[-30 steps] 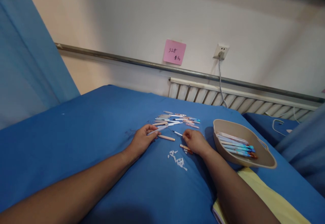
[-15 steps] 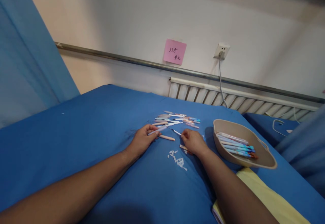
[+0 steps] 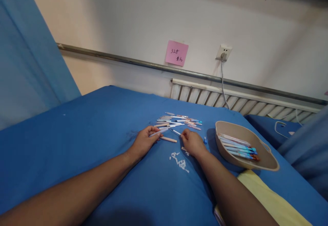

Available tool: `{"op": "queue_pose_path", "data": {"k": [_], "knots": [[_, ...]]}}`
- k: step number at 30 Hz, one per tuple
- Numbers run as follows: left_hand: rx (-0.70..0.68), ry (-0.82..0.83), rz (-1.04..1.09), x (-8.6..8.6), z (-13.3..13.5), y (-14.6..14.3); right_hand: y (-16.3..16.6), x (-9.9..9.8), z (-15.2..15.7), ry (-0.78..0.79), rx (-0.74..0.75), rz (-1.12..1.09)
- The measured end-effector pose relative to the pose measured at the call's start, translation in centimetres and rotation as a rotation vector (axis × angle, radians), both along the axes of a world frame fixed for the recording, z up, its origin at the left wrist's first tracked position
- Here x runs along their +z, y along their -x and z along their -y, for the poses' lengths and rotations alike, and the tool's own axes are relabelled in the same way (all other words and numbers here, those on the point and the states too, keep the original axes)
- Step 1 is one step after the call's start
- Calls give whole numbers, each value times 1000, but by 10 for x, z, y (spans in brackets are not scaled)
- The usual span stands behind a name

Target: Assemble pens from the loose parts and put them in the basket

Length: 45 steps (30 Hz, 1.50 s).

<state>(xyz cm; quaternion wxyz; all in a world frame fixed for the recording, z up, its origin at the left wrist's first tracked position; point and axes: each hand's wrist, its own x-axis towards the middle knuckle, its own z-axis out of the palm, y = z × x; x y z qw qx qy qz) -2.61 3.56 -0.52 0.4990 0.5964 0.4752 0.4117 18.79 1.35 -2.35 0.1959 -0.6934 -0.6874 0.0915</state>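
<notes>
My left hand (image 3: 148,138) is closed on a pale lavender pen barrel (image 3: 159,132), its front end pointing right. In my right hand (image 3: 192,141) a thin white pen refill (image 3: 176,131) with a dark tip is pinched, the tip close to the barrel's end; I cannot tell whether they touch. A peach-coloured pen part (image 3: 169,139) lies beside and below the left fingers. Beyond both hands a loose pile of pens and refills (image 3: 174,121) is spread on the blue sheet. A blue small piece (image 3: 205,140) sits right of my right hand.
A beige basket (image 3: 266,163) holding several pens stands at the right. White scraps (image 3: 180,163) lie in front of the hands. Yellow cloth (image 3: 266,195) is under the right forearm. A radiator (image 3: 205,94) and a rail (image 3: 128,59) run along the wall behind.
My right hand has moved slightly left, bringing the refill's tip nearer to the pen barrel. The small blue piece beside it is now more visible. My left hand has stayed in place.
</notes>
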Motion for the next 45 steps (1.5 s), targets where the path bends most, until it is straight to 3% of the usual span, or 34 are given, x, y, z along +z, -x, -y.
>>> {"op": "queue_pose_path", "data": {"k": [8,15,20,30,45], "knots": [[12,50,114,-3,-3,1,-12,-14,-3,-53,74,-409],[44,30,98,-4,-2,0,-4,-13,4,25,215,-651],[3,-4,42,-2,0,-1,5,-7,10,4,299,-604],[-56,-60,-54,3,5,0,10,-3,13,-19,324,-510],[-93,10,71,0,3,0,11,-5,12,-8,307,-566]]}}
